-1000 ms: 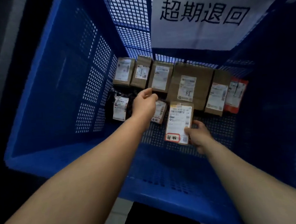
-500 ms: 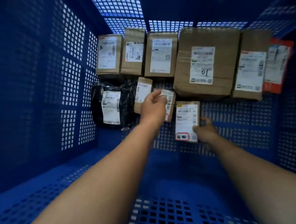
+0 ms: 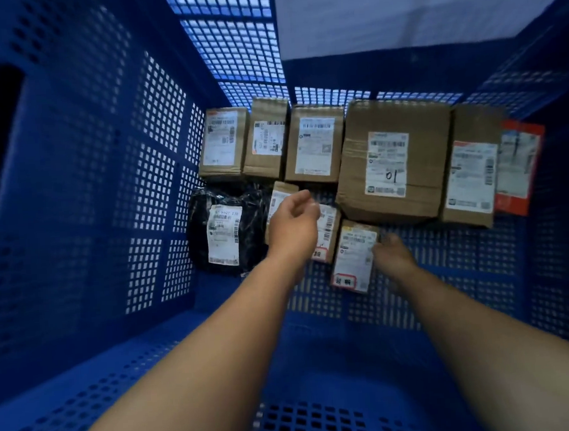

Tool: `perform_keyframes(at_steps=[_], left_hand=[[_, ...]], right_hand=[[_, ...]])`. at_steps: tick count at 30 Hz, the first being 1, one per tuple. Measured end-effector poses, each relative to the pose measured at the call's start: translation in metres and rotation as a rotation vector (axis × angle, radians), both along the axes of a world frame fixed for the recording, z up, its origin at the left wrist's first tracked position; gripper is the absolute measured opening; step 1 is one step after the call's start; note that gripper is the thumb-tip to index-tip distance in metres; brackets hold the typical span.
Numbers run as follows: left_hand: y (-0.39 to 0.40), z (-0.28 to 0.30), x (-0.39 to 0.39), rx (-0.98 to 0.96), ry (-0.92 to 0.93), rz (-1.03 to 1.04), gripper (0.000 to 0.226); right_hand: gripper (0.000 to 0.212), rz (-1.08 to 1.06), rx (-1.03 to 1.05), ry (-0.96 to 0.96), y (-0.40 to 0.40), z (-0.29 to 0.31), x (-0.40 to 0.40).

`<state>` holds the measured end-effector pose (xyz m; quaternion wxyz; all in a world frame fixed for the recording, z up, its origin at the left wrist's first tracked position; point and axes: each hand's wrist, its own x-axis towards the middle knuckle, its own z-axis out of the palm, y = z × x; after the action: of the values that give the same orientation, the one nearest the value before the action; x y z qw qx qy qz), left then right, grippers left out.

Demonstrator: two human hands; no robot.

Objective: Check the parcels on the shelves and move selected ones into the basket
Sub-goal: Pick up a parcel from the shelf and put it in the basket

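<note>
Both arms reach down into a big blue basket (image 3: 85, 200) with walls full of little holes. A white sheet (image 3: 414, 11) hangs over its far wall. Brown boxes (image 3: 390, 162) sit in a row on the floor of the basket, with a black bag (image 3: 227, 232) beside them. The left hand (image 3: 293, 224) hovers with loose fingers, holding nothing. The right hand (image 3: 392, 255) is blurry and touches the edge of a small parcel (image 3: 354, 256); I cannot tell if it grips it.

Dim, bluish, motion-blurred wide-angle view; light apparently enters through the far mesh.
</note>
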<state>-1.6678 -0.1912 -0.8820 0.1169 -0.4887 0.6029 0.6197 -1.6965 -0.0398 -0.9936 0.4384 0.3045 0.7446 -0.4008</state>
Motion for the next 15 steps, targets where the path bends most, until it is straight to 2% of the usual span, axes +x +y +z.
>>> perform_keyframes(at_steps=[4, 7, 10, 13, 15], left_hand=[[0.007, 0.045, 0.005, -0.002, 0.026, 0.023, 0.032], [0.012, 0.088, 0.014, 0.004, 0.042, 0.07, 0.031], [0.015, 0.135, 0.021, 0.009, 0.077, 0.139, 0.027], [0.017, 0.184, 0.028, -0.042, 0.117, 0.183, 0.03], [0.018, 0.218, 0.035, -0.063, 0.143, 0.232, 0.032]], right_hand=[[0.047, -0.022, -0.01, 0.026, -0.001, 0.065, -0.009], [0.046, -0.045, -0.028, 0.078, -0.003, 0.119, -0.013], [0.04, -0.026, -0.082, 0.168, -0.008, 0.178, -0.014], [0.024, 0.011, -0.145, 0.247, -0.016, 0.237, -0.015], [0.026, 0.052, -0.184, 0.301, -0.021, 0.275, -0.012]])
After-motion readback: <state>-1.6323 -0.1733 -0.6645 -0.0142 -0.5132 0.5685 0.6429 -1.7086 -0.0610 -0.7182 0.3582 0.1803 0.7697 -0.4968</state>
